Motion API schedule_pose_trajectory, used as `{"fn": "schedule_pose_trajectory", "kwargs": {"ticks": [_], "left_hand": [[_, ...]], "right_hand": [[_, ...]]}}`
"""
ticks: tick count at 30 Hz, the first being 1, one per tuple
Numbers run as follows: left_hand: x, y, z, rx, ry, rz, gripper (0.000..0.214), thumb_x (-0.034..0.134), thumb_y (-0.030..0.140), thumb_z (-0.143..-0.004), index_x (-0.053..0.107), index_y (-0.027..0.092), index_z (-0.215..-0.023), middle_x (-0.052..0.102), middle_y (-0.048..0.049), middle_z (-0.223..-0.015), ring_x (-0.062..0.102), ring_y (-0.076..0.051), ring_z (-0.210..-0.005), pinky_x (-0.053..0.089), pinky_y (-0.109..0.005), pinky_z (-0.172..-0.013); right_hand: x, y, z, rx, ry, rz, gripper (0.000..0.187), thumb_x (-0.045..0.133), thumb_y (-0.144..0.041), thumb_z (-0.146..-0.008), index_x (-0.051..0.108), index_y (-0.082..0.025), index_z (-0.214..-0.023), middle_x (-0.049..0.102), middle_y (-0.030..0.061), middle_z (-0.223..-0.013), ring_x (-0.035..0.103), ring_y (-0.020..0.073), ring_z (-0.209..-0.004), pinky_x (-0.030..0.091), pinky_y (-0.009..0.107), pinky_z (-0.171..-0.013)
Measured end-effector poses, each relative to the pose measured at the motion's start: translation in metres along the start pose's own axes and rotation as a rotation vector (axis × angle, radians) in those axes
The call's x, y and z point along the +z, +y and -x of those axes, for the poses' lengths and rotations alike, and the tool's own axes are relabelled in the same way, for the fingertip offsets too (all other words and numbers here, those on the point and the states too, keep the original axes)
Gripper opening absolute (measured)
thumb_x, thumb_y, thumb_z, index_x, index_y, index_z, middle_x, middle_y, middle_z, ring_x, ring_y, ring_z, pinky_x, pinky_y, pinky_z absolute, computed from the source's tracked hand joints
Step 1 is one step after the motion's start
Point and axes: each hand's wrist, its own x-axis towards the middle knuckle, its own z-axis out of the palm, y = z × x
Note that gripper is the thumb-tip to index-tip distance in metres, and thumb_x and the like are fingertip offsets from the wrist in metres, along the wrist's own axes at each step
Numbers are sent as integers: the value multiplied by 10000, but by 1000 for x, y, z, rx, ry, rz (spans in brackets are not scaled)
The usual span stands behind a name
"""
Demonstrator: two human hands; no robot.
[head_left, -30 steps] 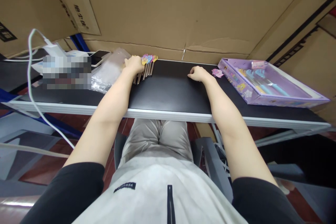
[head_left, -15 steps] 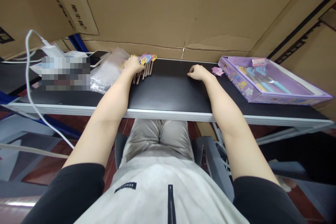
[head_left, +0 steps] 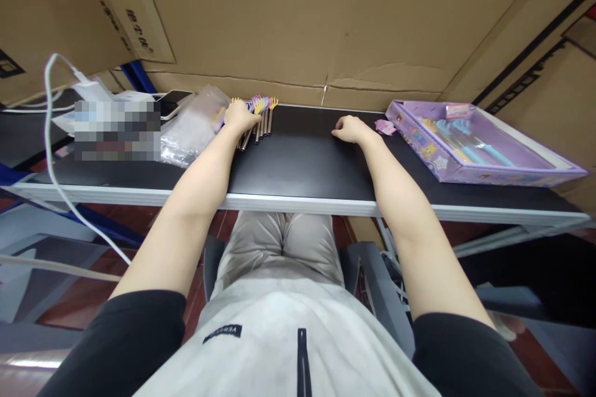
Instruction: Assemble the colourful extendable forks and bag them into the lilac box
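- Sticks (head_left: 266, 123), slim shiny metal, multicoloured claw heads: near back edge of grey-edged black table (head_left: 302, 167).
- Our left hand (head_left: 239, 118) covers some; can't tell if gripping.
- Our right hand (head_left: 350, 129): fingers curled, closure unclear.
- Likely light, stiff, slick; we'd take mid-shaft.

open tabletop (head_left: 302, 161) midway, sticks (head_left: 265, 123) left, purple box (head_left: 512, 176) right, cardboard (head_left: 298, 25) behind

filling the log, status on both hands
Left hand at claw-topped rods, grip unclear. Right hand curled, no held item visible. Plastic packaging close beside left hand.
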Motion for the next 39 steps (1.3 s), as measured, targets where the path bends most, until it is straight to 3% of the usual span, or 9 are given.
{"fn": "schedule_pose_trajectory", "kwargs": {"ticks": [8,17,25,30,34,37,39], "left_hand": [[-8,10,12,45,24,35,236,655,237,-916,743,77,-1065,755,-174,-1121,696,-285,-1078,511,-317,-939],[15,6,-4,174,48,125,141,654,210,-849,733,139,-942,752,-118,-993,700,-273,-1017,513,-323,-953],[9,17,7,204,41,239,68,648,184,-824,688,164,-875,753,-103,-999,689,-259,-1018,518,-338,-984],[12,24,13,168,-50,408,63,645,187,-867,610,190,-814,658,-46,-749,681,-215,-778,574,-355,-853],[20,32,18,140,-145,565,111,656,193,-891,584,199,-807,609,-17,-653,597,-170,-589,590,-373,-741],[22,40,25,166,-183,673,154,669,167,-903,568,197,-791,623,-12,-664,559,-141,-551,583,-368,-744],[21,46,32,179,-214,724,167,697,155,-899,573,193,-792,633,-9,-668,575,-141,-560,577,-360,-757]], "right_hand": [[0,-1,1,2,-4,22,338,651,-259,-962,786,-111,-1233,767,187,-1303,719,334,-1255,574,410,-1068],[3,2,-3,6,1,17,340,661,-261,-964,793,-116,-1242,765,194,-1307,718,356,-1267,579,438,-1068],[2,-4,-1,-24,3,5,334,648,-252,-974,798,-129,-1247,776,171,-1296,724,325,-1264,570,401,-1081],[0,-18,6,-106,6,-54,301,631,-218,-984,808,-109,-1202,794,161,-1245,736,292,-1235,550,364,-1094],[-1,-31,15,-200,26,-148,243,641,-192,-979,816,-100,-1120,817,142,-1111,769,255,-1105,561,347,-1051],[3,-42,20,-247,25,-351,159,655,-153,-967,807,-114,-995,804,89,-892,756,187,-821,590,321,-919],[7,-49,21,-253,6,-546,134,663,-135,-971,774,-125,-895,754,42,-744,668,131,-621,584,286,-779]]}}
